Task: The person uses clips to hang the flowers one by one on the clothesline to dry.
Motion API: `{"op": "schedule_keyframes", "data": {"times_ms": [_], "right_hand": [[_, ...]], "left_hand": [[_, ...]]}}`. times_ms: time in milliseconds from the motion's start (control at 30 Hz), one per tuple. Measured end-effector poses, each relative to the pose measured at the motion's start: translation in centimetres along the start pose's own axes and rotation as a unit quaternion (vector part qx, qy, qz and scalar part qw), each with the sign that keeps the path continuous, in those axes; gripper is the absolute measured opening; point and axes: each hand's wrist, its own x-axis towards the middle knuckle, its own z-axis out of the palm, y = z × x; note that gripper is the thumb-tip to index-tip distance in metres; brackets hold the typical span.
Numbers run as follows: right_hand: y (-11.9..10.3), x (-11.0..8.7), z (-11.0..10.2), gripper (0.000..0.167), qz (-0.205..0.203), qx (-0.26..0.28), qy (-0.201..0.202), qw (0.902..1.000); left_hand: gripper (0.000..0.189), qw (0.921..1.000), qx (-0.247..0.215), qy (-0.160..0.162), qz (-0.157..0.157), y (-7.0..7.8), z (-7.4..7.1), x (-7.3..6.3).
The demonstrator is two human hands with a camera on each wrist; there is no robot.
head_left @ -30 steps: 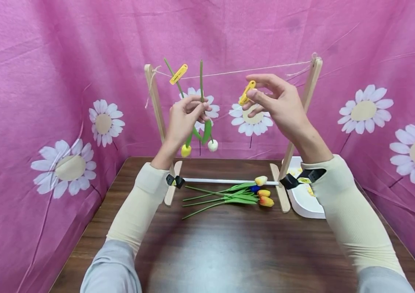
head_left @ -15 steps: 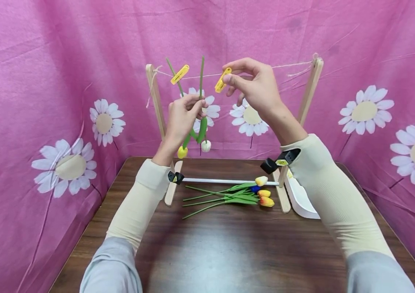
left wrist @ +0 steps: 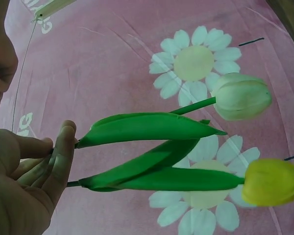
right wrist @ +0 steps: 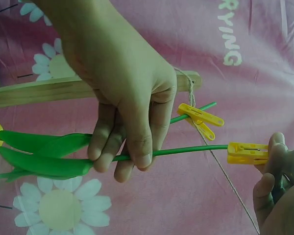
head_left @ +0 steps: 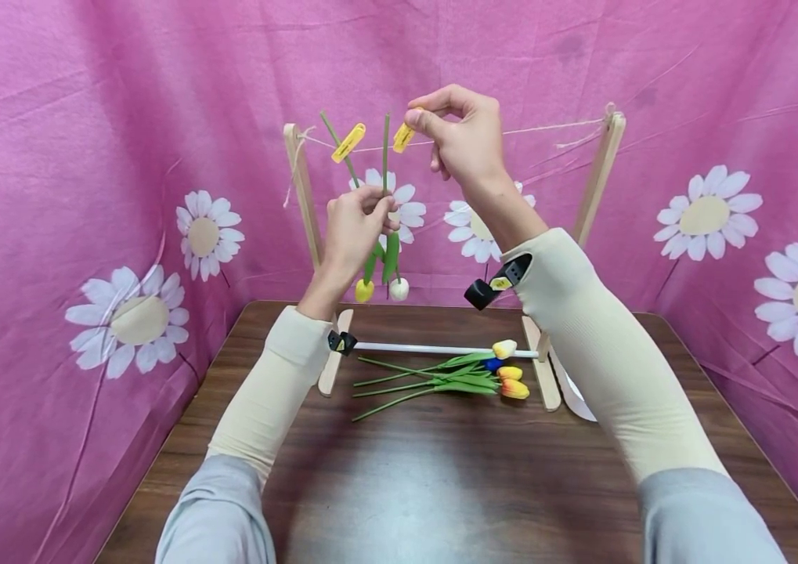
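Note:
My left hand (head_left: 358,231) pinches the green stem of a white tulip (head_left: 399,289), which hangs head down. A yellow tulip (left wrist: 272,182) hangs beside it, its stem fixed to the string (head_left: 547,128) by a yellow clothespin (head_left: 348,142). Raised at the string, my right hand (head_left: 467,135) pinches another yellow clothespin (right wrist: 247,153) by one end. That clothespin's mouth meets the upper tip of the white tulip's stem in the right wrist view; whether it bites the stem or string, I cannot tell.
The string spans two wooden posts, left (head_left: 308,204) and right (head_left: 597,176), joined low by a white rod (head_left: 434,348). Several artificial tulips (head_left: 465,382) lie on the brown table (head_left: 399,478). A white tray (head_left: 577,398) is mostly hidden behind my right arm.
My right hand has moved left and up with its clothespin, from right of centre to beside the upper stem. The left hand has stayed nearly in place with the white tulip.

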Motion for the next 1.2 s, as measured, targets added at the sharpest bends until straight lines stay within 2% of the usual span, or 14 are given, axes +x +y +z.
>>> {"op": "schedule_keyframes", "data": {"times_ms": [400,867,1067,1200], "right_hand": [[0.8,0.8,1.7,0.005,0.066,0.029,0.026,0.9971],[1.7,0.5,2.9,0.011,0.083,0.041,0.022,0.9955],[1.9,0.3,2.8,0.027,0.097,0.01,-0.009,0.9952],[1.8,0.2,2.7,0.032,0.103,-0.001,-0.032,0.9942]], "left_hand": [[0.021,0.9999,-0.009,-0.006,0.001,-0.2,0.0,-0.1],[0.019,0.9999,0.0,0.012,0.007,-0.3,-0.1,0.1],[0.02,0.9999,0.011,0.007,-0.002,-0.2,-0.3,0.0],[0.023,0.9996,0.025,0.006,-0.013,-0.1,-0.4,-0.1]]}}
